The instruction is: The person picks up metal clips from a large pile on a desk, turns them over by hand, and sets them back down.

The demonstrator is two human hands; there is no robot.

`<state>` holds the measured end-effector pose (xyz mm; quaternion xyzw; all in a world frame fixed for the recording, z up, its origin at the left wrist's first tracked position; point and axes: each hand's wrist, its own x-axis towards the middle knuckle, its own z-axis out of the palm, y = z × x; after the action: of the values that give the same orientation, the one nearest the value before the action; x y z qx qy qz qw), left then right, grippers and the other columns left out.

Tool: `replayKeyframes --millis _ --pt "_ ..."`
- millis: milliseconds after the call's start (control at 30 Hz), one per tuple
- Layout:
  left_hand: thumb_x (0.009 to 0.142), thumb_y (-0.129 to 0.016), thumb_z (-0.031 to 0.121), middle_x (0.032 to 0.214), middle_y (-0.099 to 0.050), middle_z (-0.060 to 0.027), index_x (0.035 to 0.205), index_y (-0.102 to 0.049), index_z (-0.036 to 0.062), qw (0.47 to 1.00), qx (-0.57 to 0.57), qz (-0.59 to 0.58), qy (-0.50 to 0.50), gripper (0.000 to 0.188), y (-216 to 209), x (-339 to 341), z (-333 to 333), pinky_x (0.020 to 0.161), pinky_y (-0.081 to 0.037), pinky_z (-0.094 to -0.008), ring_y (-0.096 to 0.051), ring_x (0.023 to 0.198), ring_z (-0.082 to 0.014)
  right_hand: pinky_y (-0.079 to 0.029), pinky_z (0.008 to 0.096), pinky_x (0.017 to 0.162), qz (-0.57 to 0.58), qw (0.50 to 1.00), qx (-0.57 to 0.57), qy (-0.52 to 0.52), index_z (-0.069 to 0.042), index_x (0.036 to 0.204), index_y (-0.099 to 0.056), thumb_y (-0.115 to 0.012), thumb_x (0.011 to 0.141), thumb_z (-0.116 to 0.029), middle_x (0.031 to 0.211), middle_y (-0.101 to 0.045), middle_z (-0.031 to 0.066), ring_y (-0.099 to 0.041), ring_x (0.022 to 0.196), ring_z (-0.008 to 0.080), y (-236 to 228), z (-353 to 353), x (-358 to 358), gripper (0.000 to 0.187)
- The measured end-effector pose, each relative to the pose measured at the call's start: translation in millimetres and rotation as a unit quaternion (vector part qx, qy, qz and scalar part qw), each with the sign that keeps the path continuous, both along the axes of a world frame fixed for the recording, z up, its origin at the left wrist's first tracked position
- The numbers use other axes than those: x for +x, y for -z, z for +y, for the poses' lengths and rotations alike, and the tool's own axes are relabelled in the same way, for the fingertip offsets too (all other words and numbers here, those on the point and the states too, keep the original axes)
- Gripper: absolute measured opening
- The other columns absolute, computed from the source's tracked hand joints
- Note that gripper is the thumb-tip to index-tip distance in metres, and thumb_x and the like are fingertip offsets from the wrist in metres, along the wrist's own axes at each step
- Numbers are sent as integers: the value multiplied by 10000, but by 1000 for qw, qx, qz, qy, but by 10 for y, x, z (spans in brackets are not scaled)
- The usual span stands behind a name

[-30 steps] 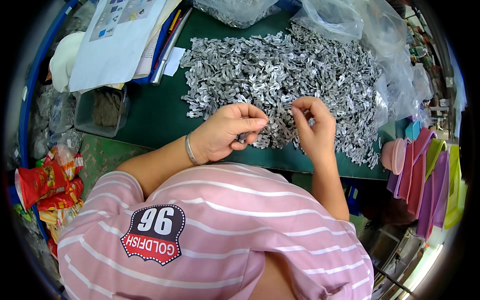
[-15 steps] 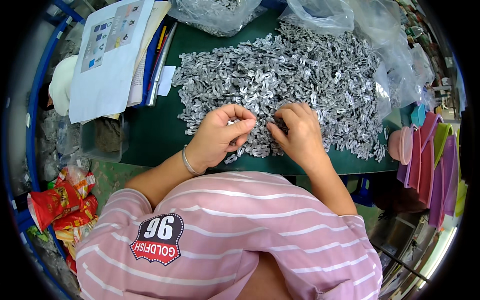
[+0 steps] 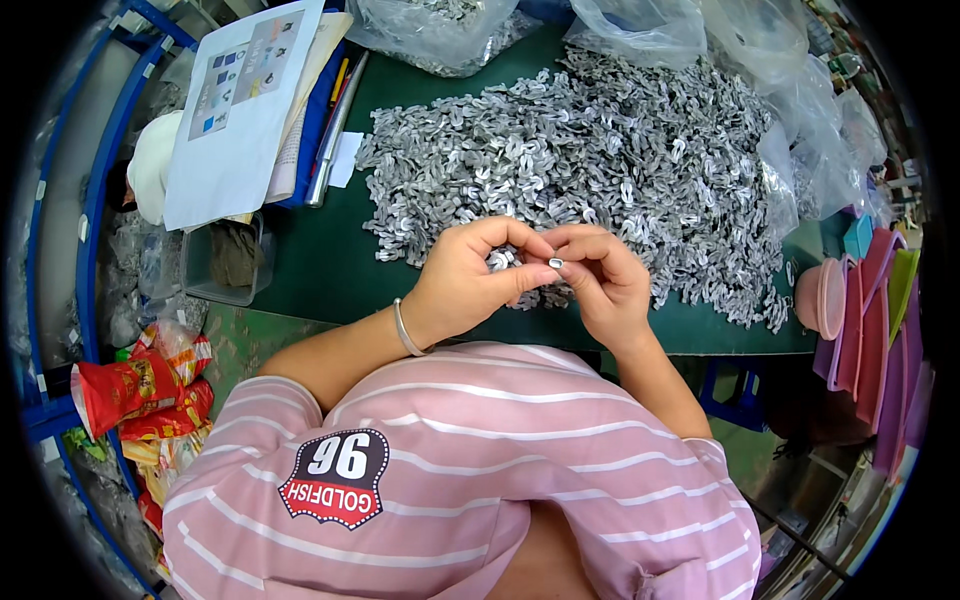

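A patch [image 3: 336, 478] with number and word

On the pink striped shirt [image 3: 450, 422], the black-and-red patch shows a white number and word, upside down. Print on the far-left white sheet [image 3: 218, 165] is too small to read.

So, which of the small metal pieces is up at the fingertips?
The small metal piece pinched between the left hand and right hand, its opening showing; the heap lies spread on the green table.
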<state>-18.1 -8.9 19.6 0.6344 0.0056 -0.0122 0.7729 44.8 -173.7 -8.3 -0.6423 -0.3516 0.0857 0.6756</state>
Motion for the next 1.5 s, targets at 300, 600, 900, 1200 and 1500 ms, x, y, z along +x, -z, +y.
replayKeyframes --millis 300,600,900,1200,1500 --pt "821 -608 101 625 -526 -16 912 -576 -4 979 -102 176 4 143 70 95 -17 386 -315 -172 -432 456 -59 -481 253 690 47 989 138 28 -16 925 -437 -618 699 150 945 -520 140 -538 827 149 -21 -30 14 334" --pt "892 -493 217 713 -575 -51 941 -566 -4 922 -268 272 61 238 63 247 -126 395 -352 -181 -504 515 -96 -474 253 634 -39 995 57 72 14 880 -521 -600 722 114 903 -582 143 -566 740 161 -134 -67 -79 203" --pt "917 -389 210 852 -463 -92 889 -478 28 881 -419 185 120 204 160 158 267 390 -323 -168 -441 652 -106 -428 355 653 -211 924 -300 111 -31 773 -587 -699 650 -54 771 -545 91 -529 741 275 -193 -213 -86 167" --pt "811 -521 49 789 -512 -60 952 -513 7 952 -233 195 47 148 115 50 255 380 -298 -155 -434 559 -69 -455 266 571 -160 949 -247 111 -18 802 -597 -632 725 40 744 -591 77 -584 673 205 -172 -93 9 103" --pt "735 -675 45 790 -609 -47 846 -642 6 992 83 -92 18 122 169 83 157 637 -441 -215 -560 718 -106 -502 256 732 205 978 36 -18 58 874 -592 -591 749 109 906 -620 144 -606 819 167 30 -14 -102 136"
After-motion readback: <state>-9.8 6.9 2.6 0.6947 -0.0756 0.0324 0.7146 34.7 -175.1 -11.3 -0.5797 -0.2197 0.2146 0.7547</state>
